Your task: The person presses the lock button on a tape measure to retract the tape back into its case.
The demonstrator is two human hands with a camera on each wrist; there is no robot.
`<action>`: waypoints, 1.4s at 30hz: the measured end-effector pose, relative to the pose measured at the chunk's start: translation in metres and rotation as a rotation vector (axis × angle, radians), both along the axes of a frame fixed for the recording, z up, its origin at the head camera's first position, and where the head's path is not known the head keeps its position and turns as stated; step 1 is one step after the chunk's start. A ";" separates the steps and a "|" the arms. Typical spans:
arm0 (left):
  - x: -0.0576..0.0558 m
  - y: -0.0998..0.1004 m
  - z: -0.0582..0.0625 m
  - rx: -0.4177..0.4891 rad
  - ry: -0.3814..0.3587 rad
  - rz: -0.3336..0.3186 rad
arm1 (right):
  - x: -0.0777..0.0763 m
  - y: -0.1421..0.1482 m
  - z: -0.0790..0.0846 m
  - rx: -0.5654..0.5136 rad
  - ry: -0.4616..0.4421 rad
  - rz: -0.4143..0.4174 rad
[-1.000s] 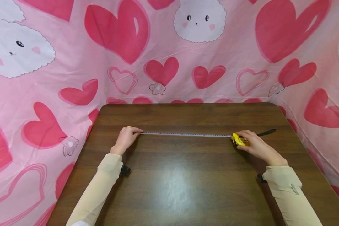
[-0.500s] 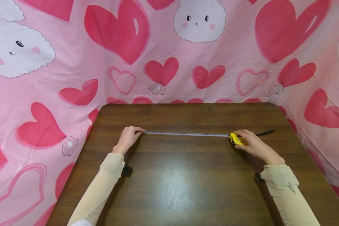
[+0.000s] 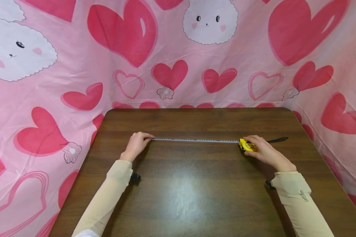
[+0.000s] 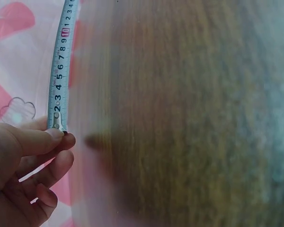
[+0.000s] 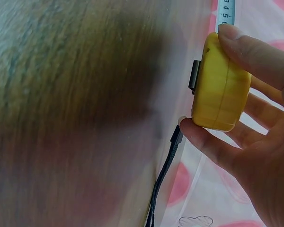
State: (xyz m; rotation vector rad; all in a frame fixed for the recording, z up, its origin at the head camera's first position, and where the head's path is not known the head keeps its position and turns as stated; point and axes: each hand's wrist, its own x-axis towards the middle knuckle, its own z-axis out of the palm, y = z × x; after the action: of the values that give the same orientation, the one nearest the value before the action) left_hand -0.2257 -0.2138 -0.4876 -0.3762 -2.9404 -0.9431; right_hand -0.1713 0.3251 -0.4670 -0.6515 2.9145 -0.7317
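Observation:
My right hand [image 3: 268,152] grips a yellow tape measure [image 3: 248,145] on the right side of the table. In the right wrist view the thumb lies at the blade's mouth and the other fingers wrap the yellow case [image 5: 222,90]. A black wrist strap [image 5: 164,170] trails from it. The white blade [image 3: 195,140] runs out straight to the left. Its metal end hook [image 4: 57,124] is pinched between the thumb and index finger of my left hand [image 3: 136,144]. Numbers along the blade show in the left wrist view.
A dark brown wooden table [image 3: 178,177] lies below both hands. Pink cloth [image 3: 195,52] printed with hearts hangs behind it and at both sides. Each wrist bears a small black camera, the left wrist camera [image 3: 135,178] and the right wrist camera [image 3: 270,185].
Both hands have moved slightly towards each other. The stretch of blade between them has grown shorter as the yellow case came left.

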 end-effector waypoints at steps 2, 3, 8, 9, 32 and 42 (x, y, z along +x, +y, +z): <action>0.000 0.001 -0.001 0.000 0.004 -0.002 | 0.000 -0.001 0.000 0.000 -0.006 -0.004; 0.000 0.001 -0.001 0.001 0.005 -0.002 | 0.000 -0.001 -0.001 0.000 -0.011 -0.006; 0.000 0.005 -0.001 0.006 0.003 -0.007 | -0.001 -0.005 -0.001 0.003 -0.032 -0.009; 0.000 0.006 -0.001 0.008 0.003 -0.008 | -0.001 -0.005 -0.001 0.003 -0.032 -0.008; 0.002 0.018 -0.001 0.025 -0.011 -0.042 | -0.004 -0.016 -0.006 -0.002 0.000 0.027; 0.002 0.022 -0.001 0.034 -0.014 -0.057 | -0.006 -0.025 -0.003 0.001 -0.039 0.011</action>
State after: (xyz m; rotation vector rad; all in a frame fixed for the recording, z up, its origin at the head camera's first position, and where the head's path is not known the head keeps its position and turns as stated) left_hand -0.2240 -0.1920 -0.4885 -0.4565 -2.9365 -1.0057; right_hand -0.1776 0.2997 -0.4703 -0.6459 2.8737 -0.7339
